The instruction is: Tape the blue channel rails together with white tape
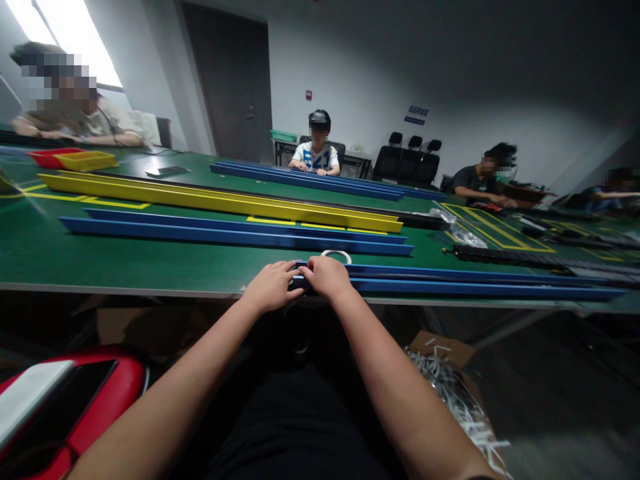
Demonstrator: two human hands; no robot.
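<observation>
At the table's near edge, a long blue channel (480, 287) runs off to the right, with a dark strip showing along its inside. My right hand (327, 277) is closed over this channel near its left end. My left hand (273, 287) meets it there, thumb and fingers bent around the end and its fingertips close to the right hand's. Whatever small thing lies between the fingertips is hidden. Just behind my right hand lies a white ring (337, 254), perhaps a roll of tape, partly covered by it.
Beyond lie another blue channel (240, 235), a yellow channel (220, 202) and more blue channels (310, 179) on the green table (175, 263). Red (47, 158) and yellow trays (90, 160) sit left. Below are a red stool (115, 380) and a box of white strips (450, 380). Several people sit around.
</observation>
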